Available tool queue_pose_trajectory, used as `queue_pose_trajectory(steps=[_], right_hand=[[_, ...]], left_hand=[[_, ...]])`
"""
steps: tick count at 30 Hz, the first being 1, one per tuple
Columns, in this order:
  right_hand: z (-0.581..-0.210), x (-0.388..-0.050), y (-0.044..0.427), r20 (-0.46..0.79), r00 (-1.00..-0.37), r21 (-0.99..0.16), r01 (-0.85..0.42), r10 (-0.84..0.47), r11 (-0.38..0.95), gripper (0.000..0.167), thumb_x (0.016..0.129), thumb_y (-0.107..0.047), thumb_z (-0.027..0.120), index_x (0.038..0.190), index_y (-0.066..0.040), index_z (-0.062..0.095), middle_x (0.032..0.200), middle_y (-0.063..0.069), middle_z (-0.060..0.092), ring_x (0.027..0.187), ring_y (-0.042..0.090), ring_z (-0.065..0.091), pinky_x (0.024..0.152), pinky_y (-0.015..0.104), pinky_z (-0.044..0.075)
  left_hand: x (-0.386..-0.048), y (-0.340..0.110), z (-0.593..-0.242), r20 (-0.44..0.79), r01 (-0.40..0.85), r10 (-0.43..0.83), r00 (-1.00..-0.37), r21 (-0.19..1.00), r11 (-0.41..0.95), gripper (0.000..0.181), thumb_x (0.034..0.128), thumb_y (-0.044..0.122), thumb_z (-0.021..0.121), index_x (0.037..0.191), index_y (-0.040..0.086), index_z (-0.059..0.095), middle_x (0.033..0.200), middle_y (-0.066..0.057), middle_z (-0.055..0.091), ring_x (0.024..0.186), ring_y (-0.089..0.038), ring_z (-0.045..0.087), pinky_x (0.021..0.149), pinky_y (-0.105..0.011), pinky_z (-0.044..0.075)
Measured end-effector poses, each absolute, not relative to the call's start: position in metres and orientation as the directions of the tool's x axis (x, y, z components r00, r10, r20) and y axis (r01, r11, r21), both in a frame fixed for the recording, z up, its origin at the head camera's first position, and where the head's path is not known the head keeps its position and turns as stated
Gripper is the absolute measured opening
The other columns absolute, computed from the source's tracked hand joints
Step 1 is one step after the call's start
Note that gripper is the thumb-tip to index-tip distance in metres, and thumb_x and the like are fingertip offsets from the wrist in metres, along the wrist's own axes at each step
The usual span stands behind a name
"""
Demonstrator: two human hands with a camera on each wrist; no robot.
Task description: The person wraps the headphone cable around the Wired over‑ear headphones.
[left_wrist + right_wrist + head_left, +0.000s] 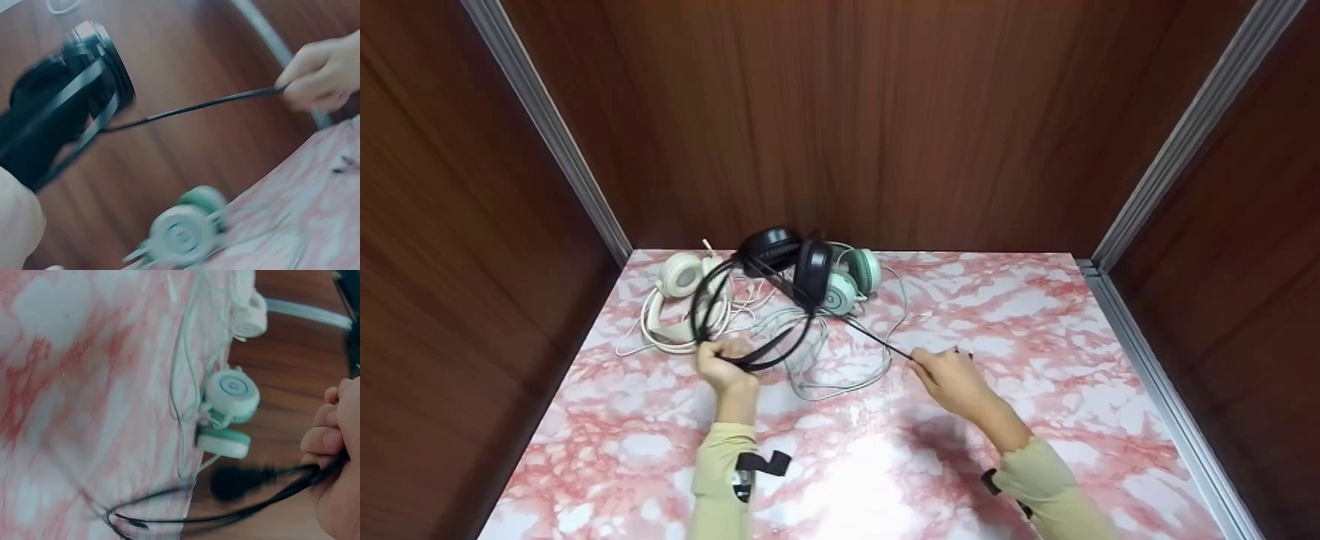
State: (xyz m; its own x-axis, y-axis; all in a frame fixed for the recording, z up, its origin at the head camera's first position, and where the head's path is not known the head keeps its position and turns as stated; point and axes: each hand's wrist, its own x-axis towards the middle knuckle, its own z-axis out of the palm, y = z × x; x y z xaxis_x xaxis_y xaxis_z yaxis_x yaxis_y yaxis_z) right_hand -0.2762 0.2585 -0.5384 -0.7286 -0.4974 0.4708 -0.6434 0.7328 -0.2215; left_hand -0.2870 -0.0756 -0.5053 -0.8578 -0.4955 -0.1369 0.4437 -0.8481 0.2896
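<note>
My left hand grips the headband of black headphones, raised above the table with both ear cups pointing away from me. From one ear cup a black cable runs nearly straight to my right hand, which pinches it. The right wrist view shows more black cable looping below that hand, with a blurred dark lump on it. Behind the black pair sit white and mint-green headphones, partly hidden. Cream headphones with a coiled cable lie to the left.
A pale cable curves across the red-and-white marbled table. Brown wood-grain panels with grey metal corner posts enclose the back and both sides.
</note>
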Motion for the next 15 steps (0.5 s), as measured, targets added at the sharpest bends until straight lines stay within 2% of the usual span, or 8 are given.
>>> queue_pose_trajectory(steps=[4, 7, 11, 15], right_hand=[[-0.531, -0.27, 0.271, 0.488, -0.713, -0.098, -0.617, -0.503, 0.781, 0.02, 0.093, -0.022, 0.066, 0.078, -0.018, 0.053, 0.054, -0.011, 0.038, 0.047, 0.011, 0.04, 0.041, 0.032, 0.034], [-0.528, -0.265, 0.273, 0.493, -0.695, -0.044, -0.621, -0.523, 0.783, 0.02, 0.092, -0.024, 0.066, 0.077, -0.018, 0.055, 0.054, -0.011, 0.042, 0.046, 0.011, 0.043, 0.041, 0.033, 0.036], [-0.525, -0.262, 0.279, 0.47, -0.702, -0.063, -0.631, -0.535, 0.773, 0.028, 0.093, -0.029, 0.066, 0.07, -0.02, 0.053, 0.054, -0.013, 0.042, 0.045, 0.006, 0.041, 0.041, 0.028, 0.036], [-0.515, -0.261, 0.297, 0.502, -0.714, -0.107, -0.612, -0.488, 0.784, 0.035, 0.087, -0.028, 0.073, 0.063, -0.022, 0.049, 0.051, -0.014, 0.038, 0.043, 0.003, 0.033, 0.04, 0.024, 0.031]], left_hand=[[-0.29, -0.09, -0.509, -0.069, 0.615, -0.72, -0.691, 0.467, -0.635, 0.015, 0.0771, -0.01, 0.03, 0.073, 0.003, 0.038, 0.048, 0.002, 0.033, 0.039, -0.009, 0.03, 0.035, -0.02, 0.028], [-0.29, -0.095, -0.514, -0.047, 0.646, -0.764, -0.643, 0.501, -0.575, 0.015, 0.0768, -0.011, 0.031, 0.077, 0.003, 0.037, 0.05, 0.002, 0.033, 0.041, -0.008, 0.029, 0.036, -0.019, 0.027], [-0.287, -0.104, -0.515, -0.015, 0.66, -0.812, -0.584, 0.573, -0.485, 0.021, 0.0764, -0.012, 0.033, 0.083, 0.002, 0.047, 0.052, 0.0, 0.036, 0.041, -0.01, 0.033, 0.035, -0.022, 0.03], [-0.287, -0.121, -0.512, 0.005, 0.683, -0.878, -0.478, 0.632, -0.368, 0.023, 0.075, -0.013, 0.036, 0.087, 0.001, 0.049, 0.054, 0.0, 0.038, 0.041, -0.012, 0.035, 0.035, -0.022, 0.033]])
